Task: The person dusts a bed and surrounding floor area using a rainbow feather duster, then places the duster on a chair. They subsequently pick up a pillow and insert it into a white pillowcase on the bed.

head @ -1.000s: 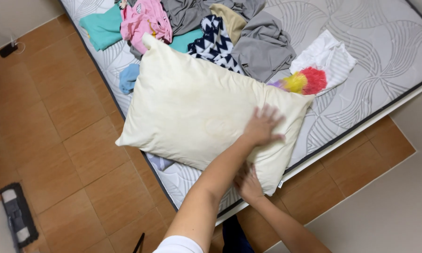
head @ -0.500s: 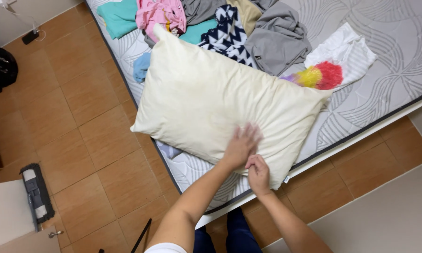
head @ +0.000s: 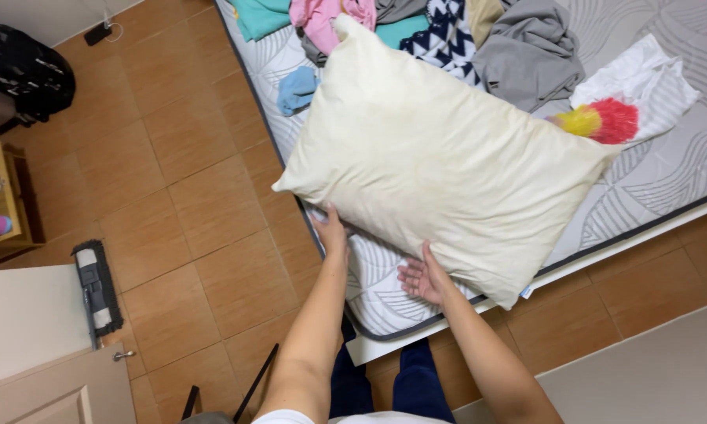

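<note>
The mattress, grey with a leaf pattern, is the landmark, filling the upper right of the view. Beside its near edge and off its left side lies the brown tile floor.

On the mattress rests a big cream pillow, laid slantwise near the corner closest to the person, its lower left corner jutting just past the mattress's left edge. Beyond the pillow, at the mattress's far side, sits a heap of clothes: grey, pink, teal and a black-and-white zigzag piece. A white cloth lies right of the pillow on the mattress, with a red and yellow duster on it, touching the pillow's right corner. A blue rag lies at the mattress's left edge, just beside the pillow.

The left hand is at the pillow's lower left edge, fingers tucked under it; how firmly it grips cannot be told. The right hand lies open, palm up, fingers spread, touching the pillow's near edge over the mattress, holding nothing closed.

On the floor, well left of the mattress, lies a flat mop head.
</note>
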